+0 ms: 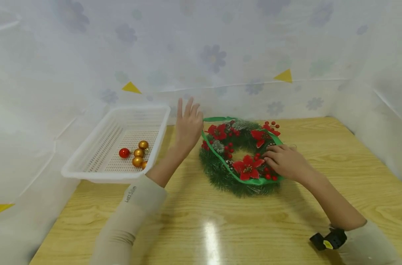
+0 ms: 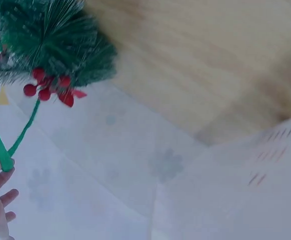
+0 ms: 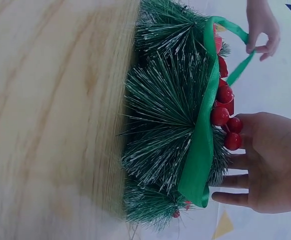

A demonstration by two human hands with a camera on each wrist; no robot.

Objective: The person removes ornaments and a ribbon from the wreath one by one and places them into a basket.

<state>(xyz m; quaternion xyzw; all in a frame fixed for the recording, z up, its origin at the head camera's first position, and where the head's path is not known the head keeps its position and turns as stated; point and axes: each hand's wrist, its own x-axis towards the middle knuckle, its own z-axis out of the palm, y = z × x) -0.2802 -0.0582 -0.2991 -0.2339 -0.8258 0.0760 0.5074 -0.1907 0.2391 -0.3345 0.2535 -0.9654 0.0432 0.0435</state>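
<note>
A green artificial wreath (image 1: 217, 176) with red poinsettias, red berries and frosted sprigs lies on the wooden table. Over it loops a green ribbon (image 3: 203, 135), loose along the near side. My left hand (image 1: 189, 127), raised at the wreath's far left, pinches the ribbon between thumb and finger while its other fingers stretch out; the pinch shows in the right wrist view. On the wreath's right side rests my right hand (image 1: 285, 162), fingers fairly straight against the needles and berries (image 3: 225, 117). Some of its fingertips are hidden behind the greenery.
Left of the wreath stands a white plastic basket (image 1: 105, 178) holding a red ball ornament (image 1: 124, 153) and several gold ones (image 1: 138, 152). A pale flowered sheet (image 1: 214, 44) hangs behind the table. A black device (image 1: 333, 239) is strapped to the right wrist.
</note>
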